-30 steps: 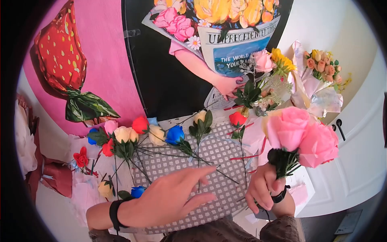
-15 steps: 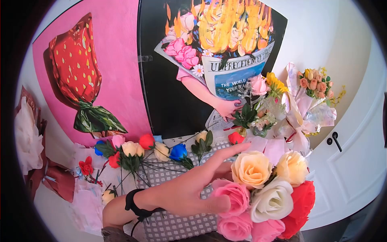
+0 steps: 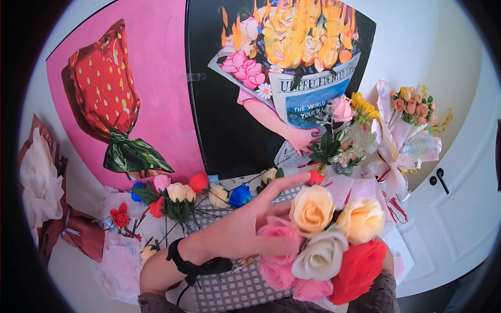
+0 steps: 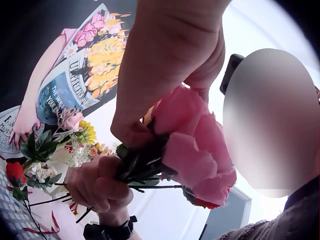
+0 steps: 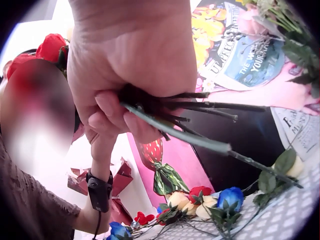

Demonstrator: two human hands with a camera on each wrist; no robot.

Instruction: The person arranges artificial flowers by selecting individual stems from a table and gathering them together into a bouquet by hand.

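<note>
A bunch of roses in cream, white, pink and red, with a white rose [image 3: 321, 254] in its middle, faces up in the head view. My left hand [image 3: 245, 224] reaches in from the left, index finger extended above the flowers and thumb against a pink rose [image 3: 279, 242]. Behind the blooms, my right hand is hidden in that view. The left wrist view shows my right hand [image 4: 100, 185] gripping the stems below the pink petals [image 4: 192, 145]. Dark cut stems [image 5: 215, 106] stick out of my right hand [image 5: 132, 60] in the right wrist view, one longer and thicker.
Loose roses, including a blue rose [image 3: 240, 196] and a red rose [image 3: 199, 183], lie across the back of the grey patterned surface [image 3: 224, 292]. A vase arrangement and wrapped bouquet [image 3: 399, 130] stand at the back right. Wrapping paper [image 3: 117, 261] lies at the left.
The bunch has swung from upright at the right to facing the head camera, then shifted slightly left. My left hand has moved from over the patterned surface to the roses.
</note>
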